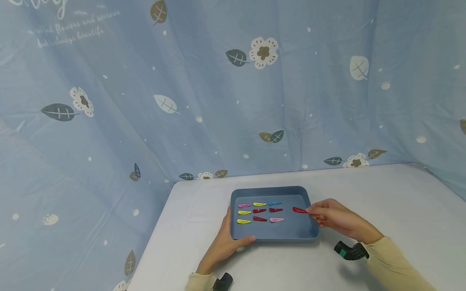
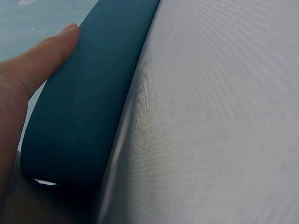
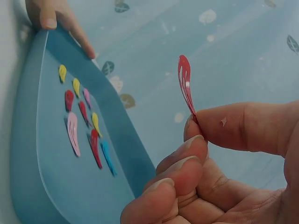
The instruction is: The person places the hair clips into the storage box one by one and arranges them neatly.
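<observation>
My right hand (image 1: 336, 218) pinches a red snap hair clip (image 3: 185, 81) by its narrow end between thumb and fingertip. In the head view this clip appears over the right part of a blue-grey tray (image 1: 291, 234). My left hand (image 1: 223, 246) holds the tray's near left corner, thumb along the front wall (image 2: 88, 107) and fingers along the left side. Several snap clips lie in the tray in three columns: a pink clip (image 1: 244, 205) and yellow ones at left, a yellow clip (image 1: 259, 204) and red ones in the middle, then a blue clip (image 1: 274, 203), a red one and a light pink clip (image 1: 276, 220).
The tray stands on a white-covered table (image 1: 204, 202). A blue curtain (image 1: 218, 101) with leaf and flower prints hangs behind and to the left. Black wrist devices (image 1: 351, 250) sit at both sleeves.
</observation>
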Motion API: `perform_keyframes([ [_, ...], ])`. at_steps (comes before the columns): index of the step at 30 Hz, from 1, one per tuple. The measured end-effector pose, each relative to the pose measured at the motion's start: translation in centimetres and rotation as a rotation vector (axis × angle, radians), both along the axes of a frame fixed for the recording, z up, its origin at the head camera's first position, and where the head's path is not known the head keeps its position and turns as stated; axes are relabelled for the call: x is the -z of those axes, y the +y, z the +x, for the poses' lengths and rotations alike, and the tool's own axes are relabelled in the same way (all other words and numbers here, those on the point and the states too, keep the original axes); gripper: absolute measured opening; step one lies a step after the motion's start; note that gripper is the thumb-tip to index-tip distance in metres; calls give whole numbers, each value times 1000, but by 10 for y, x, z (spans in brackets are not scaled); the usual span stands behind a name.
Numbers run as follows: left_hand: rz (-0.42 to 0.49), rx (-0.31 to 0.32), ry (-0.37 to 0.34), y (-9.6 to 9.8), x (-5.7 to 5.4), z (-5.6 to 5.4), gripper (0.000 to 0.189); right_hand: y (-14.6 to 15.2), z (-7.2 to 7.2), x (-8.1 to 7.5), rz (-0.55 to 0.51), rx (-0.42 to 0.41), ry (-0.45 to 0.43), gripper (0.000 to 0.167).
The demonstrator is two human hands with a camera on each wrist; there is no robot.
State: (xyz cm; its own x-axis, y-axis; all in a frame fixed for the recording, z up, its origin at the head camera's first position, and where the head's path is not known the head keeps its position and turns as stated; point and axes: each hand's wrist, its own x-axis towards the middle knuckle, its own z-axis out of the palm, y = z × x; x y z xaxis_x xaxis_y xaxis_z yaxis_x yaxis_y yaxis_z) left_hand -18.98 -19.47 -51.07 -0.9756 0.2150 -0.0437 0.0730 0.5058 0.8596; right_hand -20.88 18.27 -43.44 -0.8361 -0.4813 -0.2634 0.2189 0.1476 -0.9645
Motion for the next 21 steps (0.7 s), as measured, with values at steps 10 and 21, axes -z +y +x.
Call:
perform_keyframes([
  [10, 10, 4, -3, 0, 0, 1, 128, -18, -2, 5, -30, -13, -10, 22],
  [21, 22, 8, 10, 0, 1, -1, 129, -35, -5, 9, -56, -33, -8, 24],
])
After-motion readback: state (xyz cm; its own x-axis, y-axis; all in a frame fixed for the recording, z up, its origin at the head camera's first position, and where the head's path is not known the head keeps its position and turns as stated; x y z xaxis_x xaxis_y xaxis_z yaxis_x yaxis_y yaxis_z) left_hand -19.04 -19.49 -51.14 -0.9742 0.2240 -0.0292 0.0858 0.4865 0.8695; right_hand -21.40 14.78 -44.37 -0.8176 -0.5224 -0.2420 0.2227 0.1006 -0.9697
